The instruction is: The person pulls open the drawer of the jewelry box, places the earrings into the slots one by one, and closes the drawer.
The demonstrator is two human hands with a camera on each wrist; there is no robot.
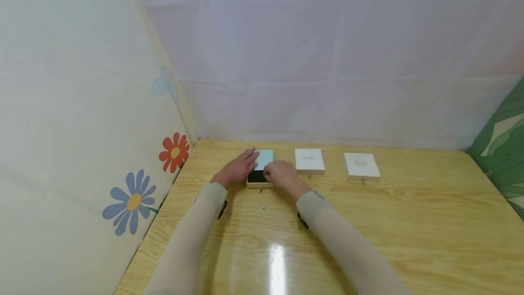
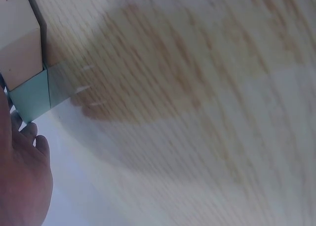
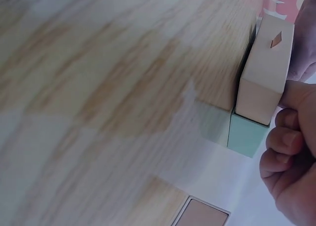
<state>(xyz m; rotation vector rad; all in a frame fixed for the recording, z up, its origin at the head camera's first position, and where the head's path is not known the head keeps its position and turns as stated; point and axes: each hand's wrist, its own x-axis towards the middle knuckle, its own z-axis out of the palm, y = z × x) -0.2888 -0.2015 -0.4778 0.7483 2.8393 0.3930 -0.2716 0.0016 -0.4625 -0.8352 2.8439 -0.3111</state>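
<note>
A mint-green drawer box (image 1: 265,158) lies on the table, its cream drawer (image 1: 259,185) slid partway out toward me and showing a black inside. My left hand (image 1: 239,167) rests along the box's left edge, fingers fairly straight on the mint cover. Over the open drawer's right side is my right hand (image 1: 282,175), with its fingers curled. In the right wrist view its index finger and thumb reach over the drawer wall (image 3: 259,95); whether they pinch anything is hidden. A tiny shiny metal piece (image 1: 263,206) lies on the table in front of the drawer.
Two white boxes stand to the right, one nearer (image 1: 309,160) and one farther (image 1: 362,166), each with a small pull tab. A pale curtain (image 1: 262,81) hangs behind the wood-grain table (image 1: 409,231), and a flowered wall panel borders its left side.
</note>
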